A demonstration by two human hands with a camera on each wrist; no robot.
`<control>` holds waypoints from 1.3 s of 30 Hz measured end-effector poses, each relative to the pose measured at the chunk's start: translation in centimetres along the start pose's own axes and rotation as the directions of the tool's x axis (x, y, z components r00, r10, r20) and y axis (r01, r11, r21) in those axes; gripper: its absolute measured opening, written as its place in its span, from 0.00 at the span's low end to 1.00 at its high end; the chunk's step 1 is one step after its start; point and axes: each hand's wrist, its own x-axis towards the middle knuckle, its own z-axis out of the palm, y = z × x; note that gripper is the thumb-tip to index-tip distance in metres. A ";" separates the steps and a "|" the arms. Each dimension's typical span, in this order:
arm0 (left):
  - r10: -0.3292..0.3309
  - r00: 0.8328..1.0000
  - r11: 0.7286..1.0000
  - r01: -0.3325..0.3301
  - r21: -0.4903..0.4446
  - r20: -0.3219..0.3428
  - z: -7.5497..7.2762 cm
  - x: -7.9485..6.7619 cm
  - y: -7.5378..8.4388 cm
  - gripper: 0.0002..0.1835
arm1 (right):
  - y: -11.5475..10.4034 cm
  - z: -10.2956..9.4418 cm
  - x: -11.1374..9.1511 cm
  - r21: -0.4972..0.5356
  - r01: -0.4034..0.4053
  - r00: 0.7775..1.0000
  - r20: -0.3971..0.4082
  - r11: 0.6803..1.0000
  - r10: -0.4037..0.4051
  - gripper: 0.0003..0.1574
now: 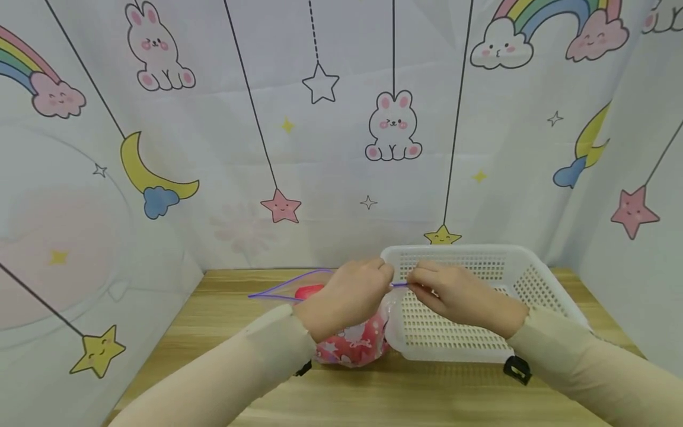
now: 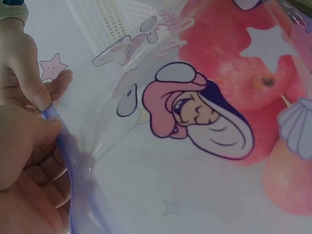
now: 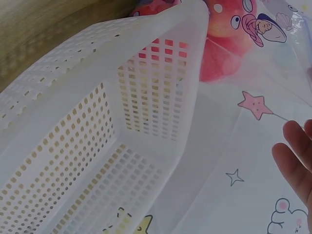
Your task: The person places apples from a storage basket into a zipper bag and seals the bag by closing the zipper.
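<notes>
A clear zip bag (image 1: 354,347) with cartoon prints and a purple zip strip (image 2: 66,141) bulges with red, round fruits (image 2: 292,180) on the table, left of the basket. My left hand (image 1: 347,299) grips the bag's top edge, with the strip between thumb and curled fingers. Close beside it, the right hand (image 1: 461,296) pinches the right end of the strip between thumb and fingertips. To the left, the strip spreads into two lines, so the mouth gapes there. The left hand and forearm hide part of the bag in the head view.
A white perforated plastic basket (image 1: 453,354) stands to the right, behind and under the right hand. The wooden table (image 1: 427,397) ends at a printed cloth backdrop (image 1: 341,148) at the back and both sides. Dark straps (image 1: 516,370) hang below the wrists.
</notes>
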 end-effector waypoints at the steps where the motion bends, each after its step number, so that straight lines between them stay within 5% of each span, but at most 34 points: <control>1: -0.003 1.000 1.000 0.003 -0.003 0.005 0.0 0.0 0.0 0.10 | 0.0 0.0 0.0 0.000 -0.001 1.000 0.000 1.000 0.001 0.05; 22: -0.024 0.999 0.998 0.026 -0.049 0.040 -0.2 -0.9 -0.6 0.11 | -0.2 0.1 0.1 -0.007 -0.017 1.000 -0.013 1.000 0.017 0.03; 33: -0.035 0.999 0.996 0.038 -0.087 0.034 -0.1 -1.0 -0.8 0.13 | 0.1 0.1 -0.1 -0.008 -0.029 1.000 -0.002 1.000 0.029 0.10; 39: -0.039 0.999 0.995 0.042 -0.094 0.035 -0.1 -1.2 -1.0 0.12 | 0.1 0.1 -0.1 0.008 -0.008 0.999 -0.042 1.000 0.008 0.04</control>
